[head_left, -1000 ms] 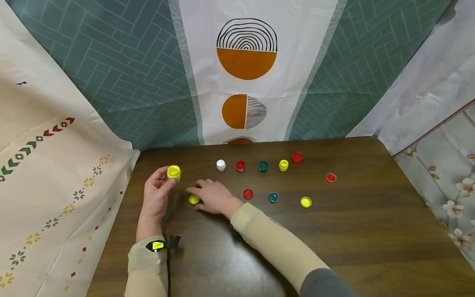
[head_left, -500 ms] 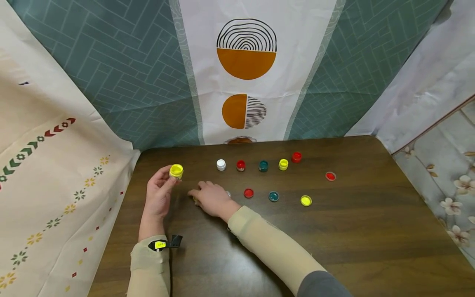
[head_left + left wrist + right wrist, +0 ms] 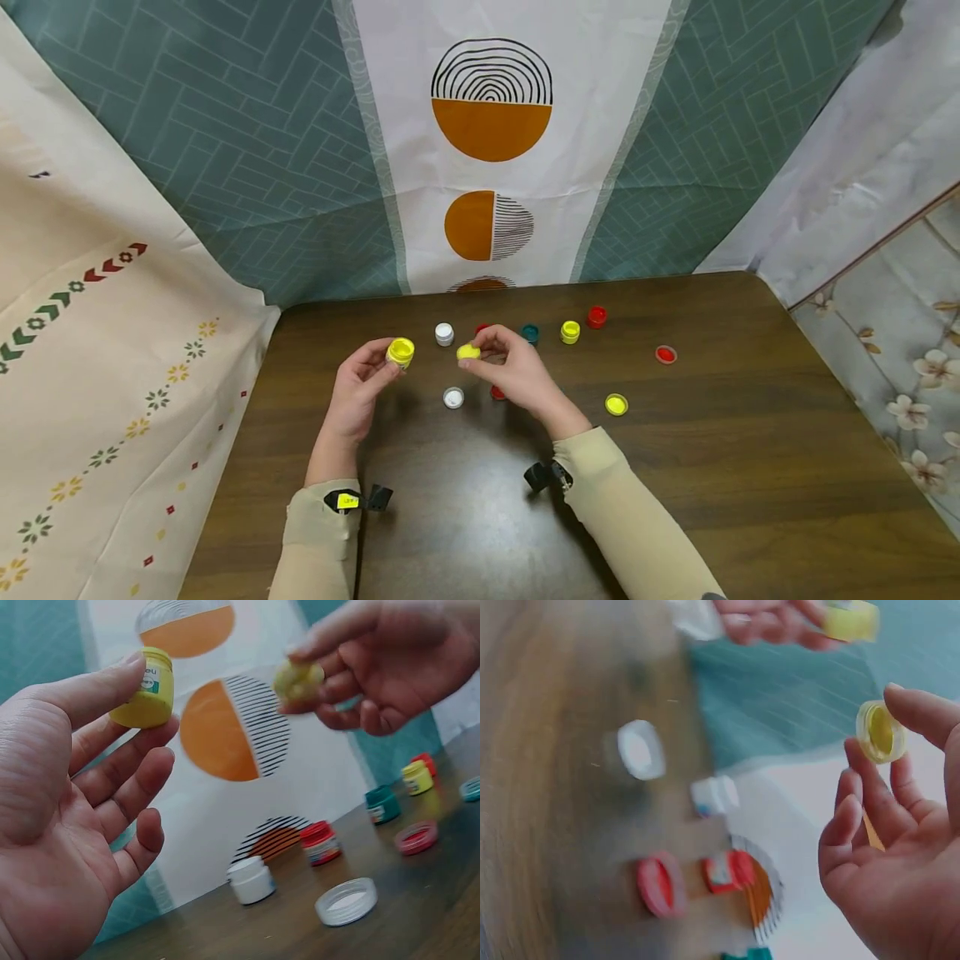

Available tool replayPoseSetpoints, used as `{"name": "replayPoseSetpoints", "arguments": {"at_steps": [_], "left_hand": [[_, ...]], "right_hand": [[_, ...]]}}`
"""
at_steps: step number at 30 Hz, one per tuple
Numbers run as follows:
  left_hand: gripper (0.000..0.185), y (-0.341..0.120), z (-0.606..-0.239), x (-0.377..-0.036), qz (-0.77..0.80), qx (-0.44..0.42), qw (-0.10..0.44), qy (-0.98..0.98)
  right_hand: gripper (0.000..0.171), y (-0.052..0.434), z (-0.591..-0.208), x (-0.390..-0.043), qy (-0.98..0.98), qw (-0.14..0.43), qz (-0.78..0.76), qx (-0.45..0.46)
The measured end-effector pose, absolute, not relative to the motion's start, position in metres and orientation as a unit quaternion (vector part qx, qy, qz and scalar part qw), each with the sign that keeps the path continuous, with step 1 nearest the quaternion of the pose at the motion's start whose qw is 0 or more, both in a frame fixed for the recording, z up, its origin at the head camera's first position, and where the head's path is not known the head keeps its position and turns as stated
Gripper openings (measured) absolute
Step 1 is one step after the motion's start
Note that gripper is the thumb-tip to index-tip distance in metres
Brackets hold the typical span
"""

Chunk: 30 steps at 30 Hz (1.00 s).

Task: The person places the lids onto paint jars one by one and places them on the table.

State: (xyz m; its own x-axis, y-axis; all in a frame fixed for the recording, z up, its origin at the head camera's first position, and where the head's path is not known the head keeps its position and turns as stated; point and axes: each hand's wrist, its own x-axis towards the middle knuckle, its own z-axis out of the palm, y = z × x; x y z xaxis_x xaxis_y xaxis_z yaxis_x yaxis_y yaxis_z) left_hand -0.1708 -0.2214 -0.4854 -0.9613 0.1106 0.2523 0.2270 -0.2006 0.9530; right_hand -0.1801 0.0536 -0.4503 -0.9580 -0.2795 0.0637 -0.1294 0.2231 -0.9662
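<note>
My left hand (image 3: 357,392) pinches a small yellow paint jar (image 3: 401,352) between thumb and fingers, raised above the table. The jar's mouth is uncovered, and its side label shows in the left wrist view. To its right, my right hand (image 3: 517,371) holds a yellow-smeared clear lid (image 3: 880,732) by its edge between thumb and fingers. Jar and lid are apart at about the same height. Beneath and between the hands, a white-smeared lid (image 3: 453,398) lies on the table. A red lid (image 3: 660,884) and a red jar (image 3: 320,843) are partly covered by the right hand in the head view.
Along the table's back stand a white jar (image 3: 444,334), a dark teal jar (image 3: 530,333), another yellow jar (image 3: 570,332) and a second red jar (image 3: 597,317). Another yellow lid (image 3: 617,405) and a second red lid (image 3: 666,355) lie to the right on the brown table (image 3: 720,450).
My right hand has picked the yellow lid off the table and carried it up and right, uncovering the white lid. My left hand has shifted right with the yellow jar.
</note>
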Motion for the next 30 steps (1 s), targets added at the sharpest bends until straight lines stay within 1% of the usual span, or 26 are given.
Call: {"name": "replayPoseSetpoints", "arguments": {"at_steps": [2,5,8,12,19,25,30], "left_hand": [[0.034,-0.216,-0.485,-0.17,-0.758,-0.136,0.028,-0.637],[0.031,-0.209,-0.485,-0.169,-0.751,-0.141,0.013,-0.645],[0.03,-0.203,-0.485,-0.168,-0.741,-0.147,-0.002,-0.655],[0.031,-0.194,-0.486,-0.168,-0.729,-0.152,-0.016,-0.667],[0.034,-0.181,-0.485,-0.165,-0.709,-0.159,-0.029,-0.686],[0.037,-0.174,-0.485,-0.164,-0.705,-0.166,-0.042,-0.688],[0.033,-0.173,-0.484,-0.163,-0.711,-0.168,-0.048,-0.681]], "right_hand": [[0.039,0.065,-0.446,-0.177,0.758,0.065,-0.634,-0.136],[0.045,0.075,-0.444,-0.172,0.744,0.069,-0.646,-0.157],[0.041,0.08,-0.444,-0.168,0.746,0.067,-0.642,-0.163],[0.036,0.083,-0.443,-0.162,0.756,0.044,-0.635,-0.152],[0.039,0.084,-0.442,-0.154,0.782,0.022,-0.6,-0.169],[0.041,0.082,-0.438,-0.148,0.82,-0.031,-0.532,-0.207],[0.043,0.08,-0.435,-0.145,0.841,-0.069,-0.477,-0.245]]}}
